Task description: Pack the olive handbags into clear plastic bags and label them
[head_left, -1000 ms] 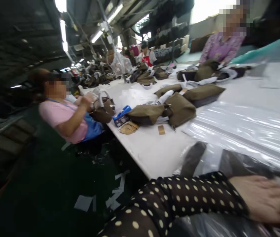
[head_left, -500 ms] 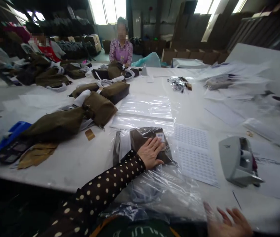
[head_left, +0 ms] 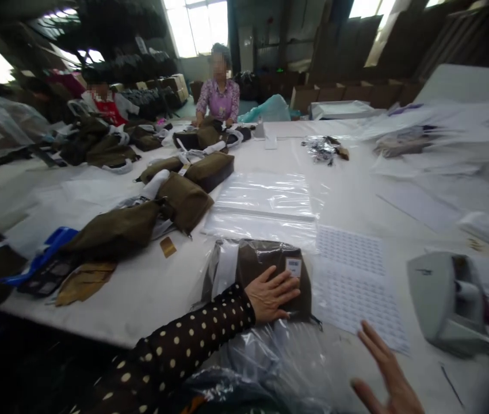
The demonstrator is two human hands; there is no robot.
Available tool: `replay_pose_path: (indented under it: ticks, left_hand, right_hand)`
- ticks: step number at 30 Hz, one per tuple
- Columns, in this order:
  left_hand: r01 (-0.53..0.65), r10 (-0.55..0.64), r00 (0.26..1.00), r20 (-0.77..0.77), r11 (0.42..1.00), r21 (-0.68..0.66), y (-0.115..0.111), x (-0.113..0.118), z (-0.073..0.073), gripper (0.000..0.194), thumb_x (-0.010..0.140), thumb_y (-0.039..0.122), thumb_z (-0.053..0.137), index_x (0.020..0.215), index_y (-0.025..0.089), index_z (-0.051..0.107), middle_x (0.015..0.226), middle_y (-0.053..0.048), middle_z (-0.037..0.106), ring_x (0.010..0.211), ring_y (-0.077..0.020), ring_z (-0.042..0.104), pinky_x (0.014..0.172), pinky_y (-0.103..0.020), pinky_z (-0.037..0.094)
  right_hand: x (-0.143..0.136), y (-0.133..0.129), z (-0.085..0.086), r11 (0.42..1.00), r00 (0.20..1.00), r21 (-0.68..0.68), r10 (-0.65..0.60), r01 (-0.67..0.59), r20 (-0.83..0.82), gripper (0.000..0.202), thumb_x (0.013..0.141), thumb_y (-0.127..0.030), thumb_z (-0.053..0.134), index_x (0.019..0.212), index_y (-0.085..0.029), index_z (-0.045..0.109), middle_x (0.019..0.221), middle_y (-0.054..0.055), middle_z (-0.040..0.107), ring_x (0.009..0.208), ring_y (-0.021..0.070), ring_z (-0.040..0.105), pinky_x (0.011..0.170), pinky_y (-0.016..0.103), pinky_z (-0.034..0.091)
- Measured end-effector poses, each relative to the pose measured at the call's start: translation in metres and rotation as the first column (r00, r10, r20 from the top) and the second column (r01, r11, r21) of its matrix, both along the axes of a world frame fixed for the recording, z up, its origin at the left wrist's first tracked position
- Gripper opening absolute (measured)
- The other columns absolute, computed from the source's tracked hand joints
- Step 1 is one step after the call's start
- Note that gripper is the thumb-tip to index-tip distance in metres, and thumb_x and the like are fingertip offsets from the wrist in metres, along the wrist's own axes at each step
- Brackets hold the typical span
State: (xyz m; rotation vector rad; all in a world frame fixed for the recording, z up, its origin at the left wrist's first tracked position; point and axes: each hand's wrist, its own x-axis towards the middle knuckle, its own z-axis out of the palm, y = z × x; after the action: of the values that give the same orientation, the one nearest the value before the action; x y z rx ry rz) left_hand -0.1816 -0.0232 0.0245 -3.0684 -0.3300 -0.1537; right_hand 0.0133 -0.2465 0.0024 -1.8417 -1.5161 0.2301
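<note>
A brown bag (head_left: 253,259) lies inside a clear plastic sleeve, with a white barcode label (head_left: 293,267) near its top right. My left hand (head_left: 272,294) rests flat on it, fingers spread, just below the label. The loose end of the plastic sleeve (head_left: 287,356) spills toward the table's front edge. My right hand (head_left: 385,374) hovers at the lower right, fingers apart and holding nothing, near the printed label sheets (head_left: 356,276). A stack of clear plastic bags (head_left: 266,198) lies just beyond the wrapped bag.
Several brown bags (head_left: 184,201) line the left side, beside a blue tray (head_left: 54,253). A grey label dispenser (head_left: 438,305) stands at the right. White sheets (head_left: 443,138) are heaped at the back right. Across the table a person in purple (head_left: 218,98) handles a bag.
My right hand has risen and turned, its fingers now pointing up near the label sheets. My left hand stays flat on the wrapped bag. The whole view has shifted slightly.
</note>
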Motion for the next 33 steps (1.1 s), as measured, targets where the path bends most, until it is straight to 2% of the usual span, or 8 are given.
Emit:
replay_pose_path:
  ticks: [3,7,13,16,18,22,28,33]
  left_hand:
    - [-0.010,0.010,1.000,0.024,1.000,0.016,-0.001,0.001,-0.001,0.055,0.086,0.051,0.038,0.135,0.027,0.031,0.143,0.001,0.031,0.133,-0.0217,0.020,0.109,-0.046,0.012]
    - [0.007,-0.010,0.994,0.111,1.000,0.021,0.010,0.005,-0.007,0.049,0.087,0.048,0.038,0.133,0.032,0.033,0.138,0.003,0.039,0.129,-0.0196,0.031,0.109,-0.043,0.013]
    - [-0.001,0.015,0.978,0.207,0.998,-0.066,0.014,0.026,0.024,0.039,0.080,0.049,0.049,0.112,0.029,0.058,0.125,-0.003,0.054,0.117,-0.0276,0.046,0.103,-0.048,0.025]
    - [-0.004,0.067,0.976,0.208,0.957,-0.288,0.015,0.062,0.045,0.031,0.084,0.041,0.047,0.104,0.023,0.061,0.117,-0.006,0.060,0.112,-0.0250,0.050,0.098,-0.043,0.036]
    - [-0.070,0.186,0.966,0.182,0.860,-0.506,0.018,0.095,0.049,0.033,0.085,0.037,0.044,0.111,0.019,0.056,0.115,-0.008,0.059,0.107,-0.0210,0.053,0.094,-0.036,0.042]
    - [-0.289,0.431,0.902,0.017,0.634,-0.718,0.030,0.163,0.030,0.038,0.086,0.035,0.041,0.115,0.012,0.049,0.109,-0.012,0.060,0.091,-0.0176,0.060,0.077,-0.029,0.051]
    - [-0.224,0.229,0.970,-0.083,0.705,-0.673,0.034,0.250,-0.001,0.037,0.079,0.040,0.052,0.106,0.016,0.056,0.106,-0.008,0.062,0.102,-0.0227,0.055,0.092,-0.034,0.042]
    - [-0.277,0.130,0.954,-0.271,0.727,-0.628,0.032,0.303,-0.020,0.058,0.060,0.053,0.066,0.102,0.014,0.056,0.102,-0.014,0.063,0.098,-0.0305,0.056,0.084,-0.037,0.043]
  right_hand:
    - [-0.027,0.024,-0.008,0.979,0.934,-0.083,0.204,-0.188,0.294,0.060,0.071,-0.038,0.060,0.127,-0.028,0.045,0.135,0.010,0.039,0.122,0.0353,0.037,0.094,0.057,0.037]
    - [-0.041,0.034,-0.036,0.959,0.931,-0.227,0.234,-0.172,0.282,0.061,0.066,-0.042,0.065,0.122,-0.025,0.051,0.133,0.011,0.043,0.121,0.0364,0.037,0.091,0.055,0.041]
    - [0.028,0.018,-0.034,0.958,0.923,0.067,-0.287,0.280,0.255,0.034,0.084,-0.026,0.045,0.116,-0.018,0.053,0.122,0.010,0.053,0.116,0.0225,0.046,0.093,0.040,0.045]
    - [0.056,0.021,-0.042,0.927,0.873,0.125,-0.374,0.353,0.313,0.035,0.083,-0.028,0.047,0.117,-0.019,0.053,0.122,0.010,0.052,0.115,0.0249,0.046,0.092,0.043,0.045]
    - [0.066,0.026,-0.052,0.917,0.849,0.140,-0.400,0.375,0.346,0.037,0.083,-0.031,0.048,0.117,-0.017,0.052,0.125,0.012,0.048,0.117,0.0274,0.044,0.091,0.045,0.045]
    - [0.084,0.032,-0.066,0.831,0.788,0.146,-0.555,0.537,0.265,0.043,0.084,-0.039,0.045,0.120,-0.016,0.049,0.126,0.015,0.046,0.115,0.0290,0.044,0.091,0.049,0.043]
    - [0.112,0.037,-0.072,0.794,0.771,0.096,-0.606,0.600,0.199,0.047,0.084,-0.040,0.043,0.123,-0.015,0.044,0.115,0.014,0.054,0.109,0.0283,0.049,0.091,0.048,0.043]
    - [0.113,0.039,-0.075,0.803,0.782,0.095,-0.595,0.589,0.186,0.045,0.081,-0.036,0.045,0.122,-0.015,0.045,0.115,0.013,0.054,0.111,0.0281,0.047,0.092,0.048,0.042]
